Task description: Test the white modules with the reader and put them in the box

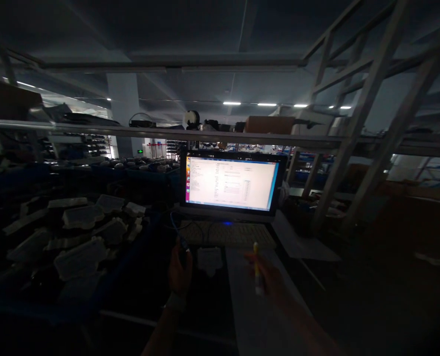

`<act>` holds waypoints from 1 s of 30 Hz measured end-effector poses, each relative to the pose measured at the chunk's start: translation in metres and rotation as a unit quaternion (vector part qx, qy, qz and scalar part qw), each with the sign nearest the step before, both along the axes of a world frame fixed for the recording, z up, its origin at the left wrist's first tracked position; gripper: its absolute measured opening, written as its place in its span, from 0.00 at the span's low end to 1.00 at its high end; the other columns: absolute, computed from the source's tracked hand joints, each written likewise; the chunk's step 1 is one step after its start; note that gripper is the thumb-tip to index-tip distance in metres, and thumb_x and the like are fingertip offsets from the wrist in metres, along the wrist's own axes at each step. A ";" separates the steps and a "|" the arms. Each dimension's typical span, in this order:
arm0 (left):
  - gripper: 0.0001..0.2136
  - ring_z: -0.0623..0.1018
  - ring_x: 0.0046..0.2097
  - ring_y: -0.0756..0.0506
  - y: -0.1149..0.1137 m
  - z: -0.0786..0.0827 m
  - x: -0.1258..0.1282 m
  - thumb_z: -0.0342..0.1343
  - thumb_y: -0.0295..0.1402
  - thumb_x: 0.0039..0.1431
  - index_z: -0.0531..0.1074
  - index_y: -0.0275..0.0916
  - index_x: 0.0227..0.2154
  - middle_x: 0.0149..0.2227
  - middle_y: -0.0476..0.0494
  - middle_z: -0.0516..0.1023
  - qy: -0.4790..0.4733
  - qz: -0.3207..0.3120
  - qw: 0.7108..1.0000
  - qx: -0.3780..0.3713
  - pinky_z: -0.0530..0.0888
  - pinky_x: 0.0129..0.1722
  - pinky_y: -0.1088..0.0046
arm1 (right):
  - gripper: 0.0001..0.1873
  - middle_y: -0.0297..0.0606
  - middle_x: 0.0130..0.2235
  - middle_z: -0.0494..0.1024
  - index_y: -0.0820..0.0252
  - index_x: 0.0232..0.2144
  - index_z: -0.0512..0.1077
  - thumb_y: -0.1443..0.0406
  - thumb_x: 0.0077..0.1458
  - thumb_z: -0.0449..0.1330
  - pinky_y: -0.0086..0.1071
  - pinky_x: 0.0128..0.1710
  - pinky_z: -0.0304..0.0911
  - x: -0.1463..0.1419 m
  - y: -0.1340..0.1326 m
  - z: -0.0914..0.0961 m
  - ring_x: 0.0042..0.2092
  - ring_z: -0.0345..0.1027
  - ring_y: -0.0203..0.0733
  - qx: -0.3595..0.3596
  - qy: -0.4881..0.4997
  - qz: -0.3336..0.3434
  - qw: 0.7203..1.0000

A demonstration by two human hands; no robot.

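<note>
The scene is very dark. My left hand is closed round a small dark device with a thin cable running from it toward the keyboard. My right hand pinches a light marker pen with a yellow tip, held upright above a pale sheet on the bench. A small white moulded part lies between my hands, just in front of the keyboard. Behind it a lit monitor shows a white window.
A blue bin at left holds several clear plastic trays. More bins stand behind it. A metal shelf rail crosses above the monitor, with slanted frame posts at right. A flat grey board lies right of the keyboard.
</note>
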State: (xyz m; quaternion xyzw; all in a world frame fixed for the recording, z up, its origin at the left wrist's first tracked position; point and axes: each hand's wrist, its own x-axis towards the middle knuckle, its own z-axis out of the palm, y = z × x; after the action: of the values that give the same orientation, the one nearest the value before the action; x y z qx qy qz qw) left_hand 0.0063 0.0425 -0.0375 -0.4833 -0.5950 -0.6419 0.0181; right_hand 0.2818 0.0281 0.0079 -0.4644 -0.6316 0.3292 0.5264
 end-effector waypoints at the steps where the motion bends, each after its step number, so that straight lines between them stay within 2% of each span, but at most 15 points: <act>1: 0.19 0.79 0.42 0.40 -0.001 0.001 0.000 0.47 0.47 0.59 0.67 0.37 0.44 0.42 0.34 0.78 0.001 -0.004 1.000 -0.001 0.76 0.40 0.61 | 0.17 0.37 0.41 0.80 0.51 0.36 0.78 0.64 0.38 0.65 0.40 0.44 0.68 -0.016 0.000 0.005 0.43 0.74 0.50 0.023 -0.029 0.021 0.999; 3: 0.20 0.79 0.42 0.39 -0.002 0.002 0.000 0.46 0.47 0.59 0.67 0.36 0.45 0.41 0.34 0.78 0.001 -0.015 1.000 -0.004 0.76 0.39 0.61 | 0.22 0.37 0.50 0.77 0.50 0.42 0.76 0.70 0.41 0.60 0.43 0.52 0.64 -0.045 0.003 0.014 0.52 0.69 0.50 0.096 -0.138 0.084 0.982; 5: 0.20 0.79 0.42 0.39 -0.003 0.003 -0.001 0.46 0.47 0.59 0.67 0.36 0.45 0.41 0.33 0.78 -0.001 -0.016 1.000 -0.006 0.76 0.39 0.61 | 0.30 0.38 0.55 0.72 0.49 0.48 0.73 0.76 0.42 0.55 0.44 0.55 0.61 -0.068 0.006 0.018 0.57 0.65 0.48 0.156 -0.235 0.125 0.951; 8: 0.20 0.79 0.43 0.38 -0.001 0.003 -0.003 0.46 0.47 0.59 0.67 0.36 0.45 0.42 0.32 0.77 0.006 -0.009 1.000 0.000 0.76 0.40 0.60 | 0.34 0.41 0.57 0.71 0.52 0.51 0.71 0.80 0.41 0.52 0.42 0.55 0.62 -0.088 0.012 0.019 0.58 0.63 0.49 0.191 -0.312 0.139 0.920; 15: 0.18 0.79 0.42 0.41 0.002 -0.001 -0.007 0.47 0.46 0.60 0.67 0.38 0.45 0.41 0.35 0.78 0.018 -0.017 1.000 0.011 0.77 0.38 0.65 | 0.27 0.40 0.54 0.73 0.52 0.48 0.74 0.78 0.49 0.53 0.35 0.51 0.65 -0.095 0.015 0.014 0.55 0.66 0.49 0.212 -0.333 0.104 0.913; 18: 0.19 0.79 0.41 0.40 0.004 -0.002 -0.008 0.46 0.47 0.60 0.67 0.37 0.45 0.41 0.35 0.77 0.017 -0.005 1.000 0.008 0.76 0.39 0.63 | 0.27 0.42 0.53 0.74 0.55 0.49 0.73 0.79 0.49 0.53 0.34 0.49 0.66 -0.094 0.019 0.007 0.56 0.66 0.48 0.219 -0.349 0.092 0.907; 21: 0.23 0.75 0.50 0.37 0.005 0.000 -0.008 0.46 0.47 0.60 0.64 0.34 0.50 0.48 0.30 0.73 0.040 0.039 0.998 0.030 0.73 0.49 0.55 | 0.29 0.42 0.53 0.74 0.57 0.49 0.71 0.80 0.46 0.53 0.33 0.49 0.67 -0.095 0.023 -0.002 0.56 0.65 0.46 0.228 -0.368 0.079 0.898; 23: 0.27 0.67 0.58 0.34 0.005 0.001 -0.005 0.48 0.45 0.59 0.59 0.32 0.56 0.55 0.27 0.67 0.083 0.055 0.993 0.056 0.67 0.55 0.49 | 0.30 0.42 0.52 0.74 0.56 0.50 0.71 0.81 0.46 0.52 0.34 0.50 0.67 -0.095 0.025 -0.006 0.56 0.65 0.46 0.234 -0.363 0.074 0.899; 24: 0.29 0.64 0.60 0.33 0.004 0.001 -0.002 0.50 0.44 0.58 0.57 0.32 0.58 0.58 0.27 0.64 0.115 0.043 0.990 0.064 0.65 0.57 0.48 | 0.30 0.42 0.52 0.74 0.56 0.50 0.71 0.80 0.46 0.52 0.34 0.50 0.67 -0.095 0.025 -0.007 0.56 0.66 0.47 0.236 -0.356 0.072 0.901; 26: 0.31 0.62 0.62 0.34 0.002 -0.001 0.004 0.53 0.43 0.57 0.55 0.35 0.60 0.59 0.29 0.63 0.186 -0.033 0.980 0.059 0.65 0.57 0.48 | 0.29 0.42 0.53 0.74 0.56 0.50 0.71 0.79 0.46 0.52 0.36 0.50 0.67 -0.092 0.024 -0.009 0.56 0.66 0.48 0.233 -0.337 0.066 0.910; 28: 0.32 0.63 0.62 0.34 -0.001 -0.004 0.011 0.57 0.43 0.54 0.57 0.39 0.59 0.59 0.33 0.65 0.247 -0.131 0.960 0.028 0.66 0.57 0.48 | 0.29 0.42 0.52 0.74 0.57 0.49 0.71 0.77 0.45 0.52 0.36 0.50 0.67 -0.086 0.020 -0.014 0.55 0.67 0.49 0.221 -0.308 0.050 0.924; 30: 0.34 0.64 0.61 0.34 -0.004 -0.006 0.017 0.61 0.44 0.49 0.59 0.40 0.58 0.59 0.33 0.65 0.271 -0.193 0.943 -0.016 0.67 0.57 0.48 | 0.29 0.43 0.52 0.74 0.56 0.49 0.71 0.75 0.44 0.52 0.37 0.49 0.68 -0.075 0.013 -0.023 0.52 0.69 0.48 0.208 -0.267 0.030 0.940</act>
State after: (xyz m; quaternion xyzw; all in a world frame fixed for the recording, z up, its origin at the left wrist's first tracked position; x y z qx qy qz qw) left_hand 0.0230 0.0382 -0.0431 -0.7450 -0.4727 -0.4684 0.0469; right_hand 0.2065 0.0406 -0.0150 -0.3963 -0.8169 0.0698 0.4132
